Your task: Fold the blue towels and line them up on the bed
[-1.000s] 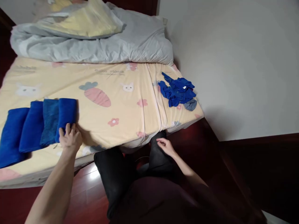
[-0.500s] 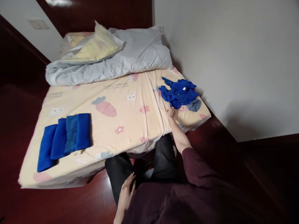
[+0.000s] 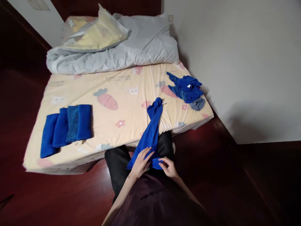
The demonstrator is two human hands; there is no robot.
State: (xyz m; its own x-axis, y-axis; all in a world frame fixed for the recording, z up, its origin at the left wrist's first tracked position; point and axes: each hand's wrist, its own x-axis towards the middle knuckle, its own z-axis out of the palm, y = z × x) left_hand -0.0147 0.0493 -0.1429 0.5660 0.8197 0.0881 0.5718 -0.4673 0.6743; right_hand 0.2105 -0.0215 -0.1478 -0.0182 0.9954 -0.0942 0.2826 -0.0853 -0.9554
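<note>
A blue cloth (image 3: pixel 150 131) stretches from the bed's front edge down over my lap, its far end bunched on the sheet. My left hand (image 3: pixel 141 161) lies on the cloth with its fingers spread. At the cloth's near right corner, my right hand (image 3: pixel 168 167) pinches the edge between thumb and fingers. A crumpled pile of blue cloths (image 3: pixel 188 89) rests at the bed's right side, with a grey-blue cloth (image 3: pixel 197 104) beside it. Several folded blue cloths (image 3: pixel 84 122) overlap in a row on the left of the bed.
The bed (image 3: pixel 122 106) has a cream sheet with carrot and rabbit prints. A rolled grey quilt (image 3: pixel 141 47) and a yellow item in clear plastic (image 3: pixel 103 33) lie at its back. A pale wall (image 3: pixel 235 62) stands close on the right.
My right hand has come back from the pile to my lap, and a blue cloth from it now lies over my lap. My left hand has moved from my thigh onto that cloth.
</note>
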